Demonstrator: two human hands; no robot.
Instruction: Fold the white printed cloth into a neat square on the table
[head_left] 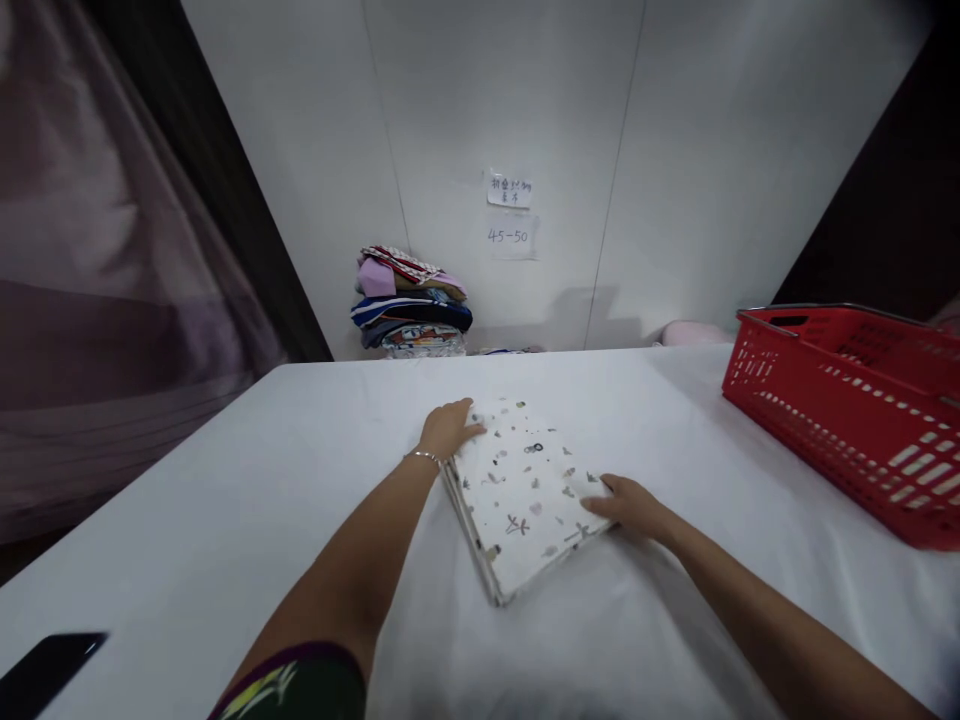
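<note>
A folded white cloth with small scattered prints lies at an angle on the white table, its stacked layers showing along the left and front edges. My left hand, a bracelet at its wrist, grips the far left edge with the thumb on top. At the right corner, my right hand grips the same cloth, thumb lying on the upper face. The fingers under the edges are partly hidden. Whether the cloth is raised off the table, I cannot tell.
On the right stands a red plastic basket with slotted walls. A pile of folded fabrics rises behind the table's far edge. A dark flat object lies at the near left. Two paper notes hang on the wall.
</note>
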